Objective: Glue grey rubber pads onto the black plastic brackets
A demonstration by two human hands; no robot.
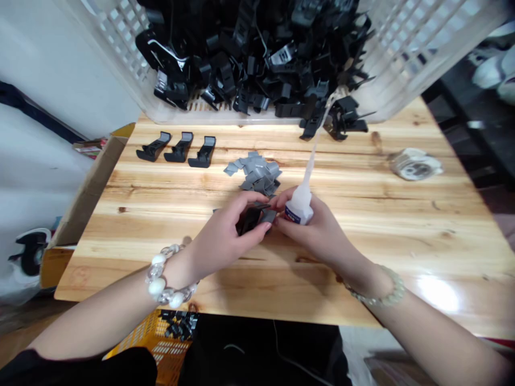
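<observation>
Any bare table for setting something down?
Wooden tabletop is bare right of the glue bottle, below the wrapped roll, and left of the left hand, below three black clips. Crowded: the far edge, by the crate.

A hand could travel along the wooden table (402, 241) from the glue bottle (301, 203) rightward to the whitish roll of tape (414, 164). Going up the frame, the heap of gray pads (253, 171) stands in the way at center, three black plastic clips (179, 148) at upper left, and the white plastic crate (418, 53) across the top.
</observation>
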